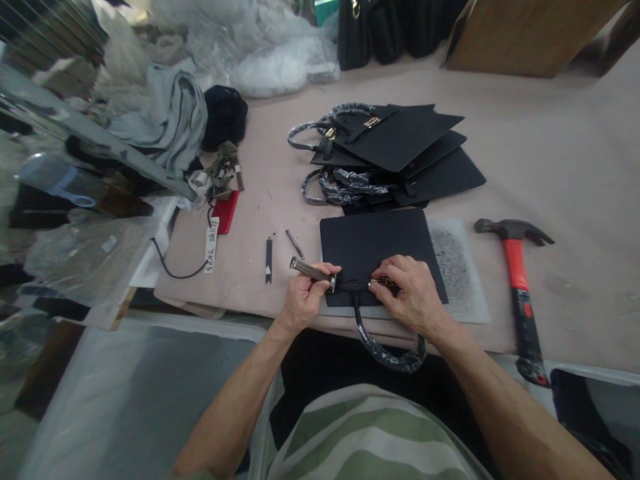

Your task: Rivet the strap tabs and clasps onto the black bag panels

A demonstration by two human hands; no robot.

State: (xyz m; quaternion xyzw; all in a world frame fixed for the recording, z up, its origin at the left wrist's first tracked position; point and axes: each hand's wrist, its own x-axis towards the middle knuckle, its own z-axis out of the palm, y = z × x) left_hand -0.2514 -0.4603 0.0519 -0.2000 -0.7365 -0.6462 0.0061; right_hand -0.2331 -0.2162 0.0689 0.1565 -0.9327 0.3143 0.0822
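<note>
A black bag panel [380, 243] lies flat in front of me, its plastic-wrapped handle [387, 353] hanging over the table's near edge. My left hand [307, 297] is closed round a silver metal punch [306, 268], held slanting at the panel's lower left. My right hand [410, 290] rests on the panel's lower right, fingers pinched at a small shiny metal fitting [371, 283]. Its exact shape is mostly hidden by the fingers. Under the panel is a grey, speckled pad [457, 267].
Right of the pad lies a claw hammer [517, 260]. More black panels with wrapped handles [395, 147] are piled beyond. A thin metal rod [295, 244], a dark blade [269, 260] and a red object [225, 212] lie at left. A cardboard box [530, 33] stands at back right.
</note>
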